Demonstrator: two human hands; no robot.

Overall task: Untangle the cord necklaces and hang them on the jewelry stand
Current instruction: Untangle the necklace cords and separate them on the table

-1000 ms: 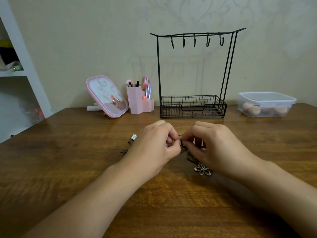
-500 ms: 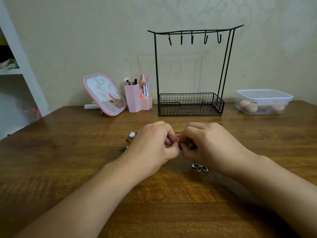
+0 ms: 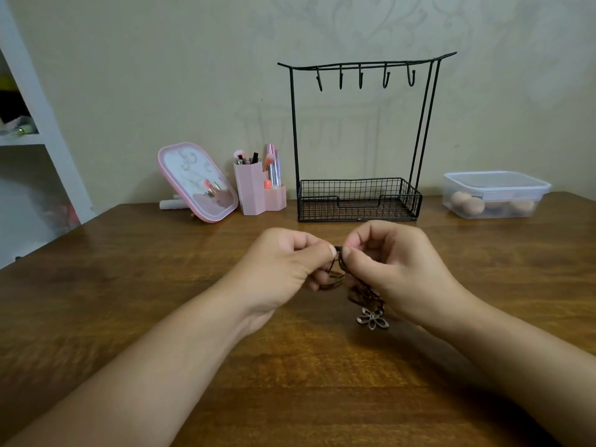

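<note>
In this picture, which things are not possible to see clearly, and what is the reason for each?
Head view only:
- Cords: how many necklaces and where they cross, hidden by the left hand and right hand; strands too thin.
- Flower pendant: its cord runs behind the right hand.
- Tub: round contents blurred by cloudy plastic.
- Shelf: cut off by the left edge.
- Stand: hooks bare, nothing hidden.

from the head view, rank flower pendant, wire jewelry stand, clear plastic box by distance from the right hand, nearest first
Measured from the right hand:
1. flower pendant, hanging just below the hand, toward its inner side.
2. wire jewelry stand, straight behind the hand, by the wall.
3. clear plastic box, back right corner of the table.
</note>
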